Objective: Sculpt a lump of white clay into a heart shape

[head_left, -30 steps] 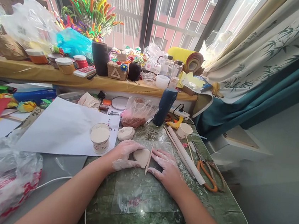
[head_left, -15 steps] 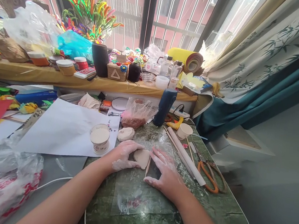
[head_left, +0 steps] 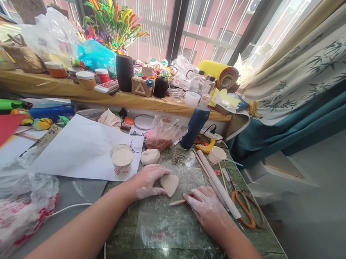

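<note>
Right hand (head_left: 204, 205): palm turned down, out of sight
Pointed stick (head_left: 177, 203): one end hidden beneath the right hand
Clay piece (head_left: 170, 185): left rim hidden by the left hand (head_left: 152, 181)
Left forearm (head_left: 86, 221) and right forearm (head_left: 249, 255): cut off by the bottom edge
White cable (head_left: 70, 206): partly behind the left forearm
Red-printed bag (head_left: 9, 215): cut off at left, contents unclear
Cup on the paper (head_left: 122, 161): lettering too small to read
Curtain (head_left: 324, 67): cut off at top and right
Counter (head_left: 262, 248): near side beyond the bottom edge
</note>
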`<state>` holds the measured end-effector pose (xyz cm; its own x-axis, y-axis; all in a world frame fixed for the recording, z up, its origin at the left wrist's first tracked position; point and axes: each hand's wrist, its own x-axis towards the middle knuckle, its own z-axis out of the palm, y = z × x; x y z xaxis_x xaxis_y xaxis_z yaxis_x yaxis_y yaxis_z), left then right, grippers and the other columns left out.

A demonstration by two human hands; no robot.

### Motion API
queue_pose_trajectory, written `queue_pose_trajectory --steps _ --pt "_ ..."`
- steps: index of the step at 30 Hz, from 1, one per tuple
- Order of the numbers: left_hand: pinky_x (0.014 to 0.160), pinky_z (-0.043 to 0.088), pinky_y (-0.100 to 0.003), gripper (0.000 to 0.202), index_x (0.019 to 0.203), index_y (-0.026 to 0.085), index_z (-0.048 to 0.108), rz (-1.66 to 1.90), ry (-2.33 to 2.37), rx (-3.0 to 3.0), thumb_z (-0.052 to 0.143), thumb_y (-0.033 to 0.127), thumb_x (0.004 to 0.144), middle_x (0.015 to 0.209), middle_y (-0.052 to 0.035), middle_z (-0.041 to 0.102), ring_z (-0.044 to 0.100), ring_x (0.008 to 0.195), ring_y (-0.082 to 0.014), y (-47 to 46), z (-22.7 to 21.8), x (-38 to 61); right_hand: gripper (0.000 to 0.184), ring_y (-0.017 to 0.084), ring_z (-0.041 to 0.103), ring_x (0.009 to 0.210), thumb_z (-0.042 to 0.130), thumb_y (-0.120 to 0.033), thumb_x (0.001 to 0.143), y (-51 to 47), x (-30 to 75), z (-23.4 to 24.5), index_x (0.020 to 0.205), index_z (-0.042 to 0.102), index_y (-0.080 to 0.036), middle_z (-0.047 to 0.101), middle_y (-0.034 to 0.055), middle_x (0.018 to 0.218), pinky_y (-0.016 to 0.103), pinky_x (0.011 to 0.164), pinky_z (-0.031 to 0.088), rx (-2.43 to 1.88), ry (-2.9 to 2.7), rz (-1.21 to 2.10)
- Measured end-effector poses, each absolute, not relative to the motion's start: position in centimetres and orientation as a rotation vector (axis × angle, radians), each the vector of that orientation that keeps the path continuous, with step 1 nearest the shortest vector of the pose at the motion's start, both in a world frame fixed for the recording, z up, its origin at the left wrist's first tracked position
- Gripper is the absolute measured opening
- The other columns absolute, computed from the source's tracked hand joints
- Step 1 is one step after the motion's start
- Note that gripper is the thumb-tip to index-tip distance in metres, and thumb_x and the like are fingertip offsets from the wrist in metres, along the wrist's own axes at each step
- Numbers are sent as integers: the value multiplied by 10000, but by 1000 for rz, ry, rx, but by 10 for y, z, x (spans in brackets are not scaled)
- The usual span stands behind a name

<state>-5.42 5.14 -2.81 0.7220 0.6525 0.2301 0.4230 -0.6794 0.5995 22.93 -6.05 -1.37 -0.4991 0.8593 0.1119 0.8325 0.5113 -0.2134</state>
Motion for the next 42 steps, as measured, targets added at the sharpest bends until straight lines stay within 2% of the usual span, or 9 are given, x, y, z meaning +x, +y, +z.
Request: queue_pose_trajectory --steps 5,8,11,16,25,31,33,37,42 --pt "1189 402 -515 578 1392 251 582 606 778 2429 766 267 844 1534 -125 537 500 1420 -321 47 -29 -55 271 297 635 1048 508 -227 979 -49 231 0 1125 734 -256 727 99 1114 488 971 492 -1466 -2179 286" --pt "1198 396 -505 587 1397 241 568 618 838 2434 705 194 828 1565 -124 496 479 1435 -315 40 -25 -52 349 259 647 902 527 -350 976 -41 221 0 1275 661 -232 706 76 1009 429 830 539 -1588 -1686 477" --pt "1178 405 -523 657 1426 216 536 672 957 2423 759 370 827 1480 -140 563 512 1379 -342 33 -21 -45 503 194 580 659 595 -400 923 -36 208 -3 1399 594 -237 646 7 827 350 637 510 -1561 -1357 850" --pt "1124 387 -583 835 1444 225 518 608 1027 2468 847 491 725 1406 -135 609 526 1310 -404 28 -24 -34 383 147 570 622 717 -441 819 -33 198 2 1113 714 -196 627 15 804 282 565 470 -1172 -891 1389" --pt "1114 394 -530 703 1382 248 563 520 907 2485 815 408 746 1390 -110 614 544 1287 -368 29 -14 -38 423 146 511 608 675 -622 886 -16 193 -26 950 721 -207 568 -21 693 267 563 442 -1273 -1063 965" --pt "1139 393 -475 738 1407 257 542 512 812 2477 850 338 741 1374 -86 635 554 1299 -323 38 -17 -47 482 225 625 839 529 -636 959 -27 193 -24 971 737 -202 696 81 992 346 762 527 -1382 -1228 692" --pt "1111 414 -472 751 1381 248 565 512 876 2469 880 407 718 1319 -91 656 573 1259 -327 39 -18 -45 522 225 637 767 458 -644 979 -33 192 -22 1050 714 -195 697 82 932 343 690 536 -1468 -1206 693" --pt "1047 421 -529 791 1367 239 584 471 1036 2536 870 555 701 1271 -101 658 568 1208 -367 33 -13 -35 504 211 590 575 502 -557 961 -49 188 -16 1279 612 -182 618 -13 670 301 526 457 -1722 -1257 860" --pt "1034 401 -513 790 1369 251 577 450 1055 2580 848 592 711 1272 -93 645 549 1218 -365 26 -8 -34 285 242 677 784 504 -376 975 -68 178 -1 1104 693 -206 735 55 843 312 679 432 -2155 -1716 658"
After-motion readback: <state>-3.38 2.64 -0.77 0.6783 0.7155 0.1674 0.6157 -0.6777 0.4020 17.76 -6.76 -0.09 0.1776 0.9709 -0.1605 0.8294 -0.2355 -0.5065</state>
